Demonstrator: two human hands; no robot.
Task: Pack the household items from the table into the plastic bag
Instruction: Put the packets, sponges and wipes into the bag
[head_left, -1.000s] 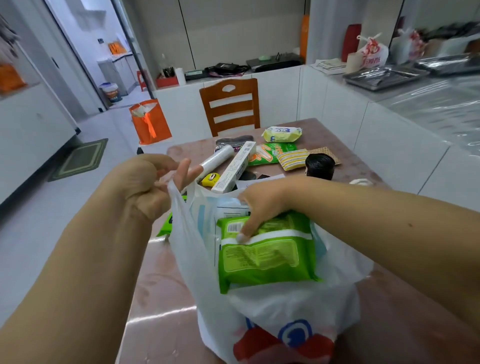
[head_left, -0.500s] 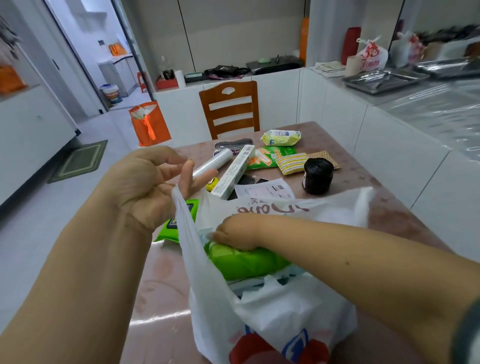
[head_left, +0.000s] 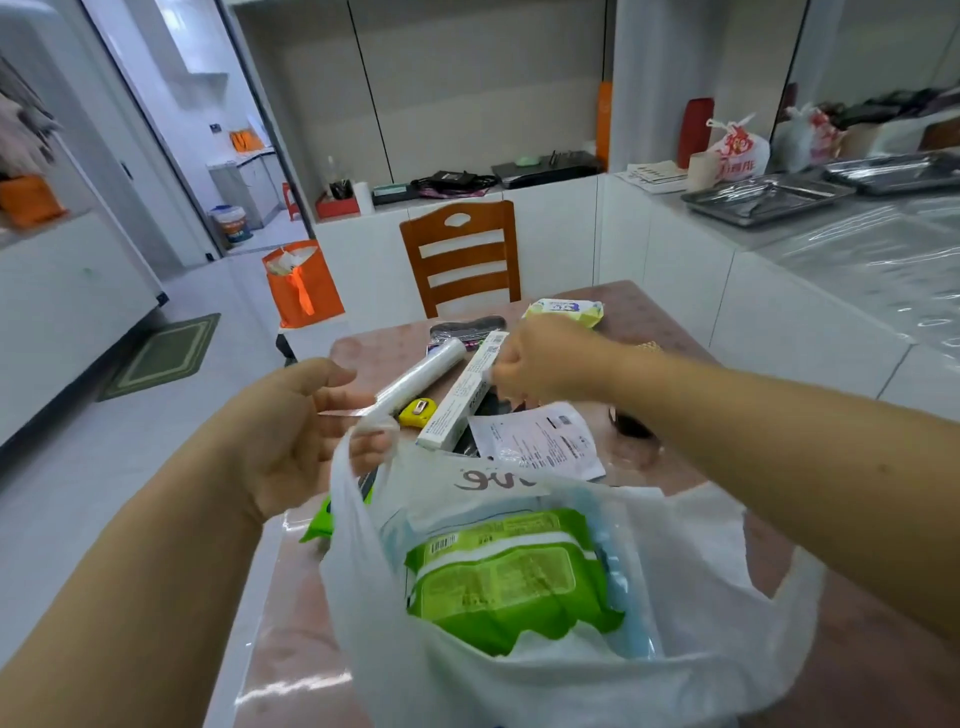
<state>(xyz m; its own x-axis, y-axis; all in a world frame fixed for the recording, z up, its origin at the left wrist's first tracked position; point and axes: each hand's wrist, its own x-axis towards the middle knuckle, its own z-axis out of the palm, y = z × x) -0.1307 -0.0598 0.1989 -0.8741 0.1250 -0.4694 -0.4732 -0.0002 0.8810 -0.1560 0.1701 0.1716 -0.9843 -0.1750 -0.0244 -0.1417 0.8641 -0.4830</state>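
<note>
A white plastic bag (head_left: 675, 649) stands open on the near end of the table (head_left: 644, 312), with a green wipes pack (head_left: 504, 577) lying inside it. My left hand (head_left: 291, 436) pinches the bag's left handle and holds it up. Farther out over the table, my right hand (head_left: 540, 358) has its fingers curled at the far end of a long white box (head_left: 462, 400); blur hides whether it grips the box. Beside the box lie a clear film roll (head_left: 421, 379), a yellow tape measure (head_left: 418, 413) and a flat white packet (head_left: 540, 441).
A yellow-white pack (head_left: 563, 312) and a dark flat item (head_left: 467, 330) lie at the table's far end. A green pack (head_left: 319, 525) peeks out left of the bag. A wooden chair (head_left: 462, 260) stands behind the table, an orange bag (head_left: 301, 283) on the floor, white counters (head_left: 831, 291) to the right.
My right hand has left the green wipes pack inside the bag and moved out over the table to the white box. The left hand's hold on the handle has not changed.
</note>
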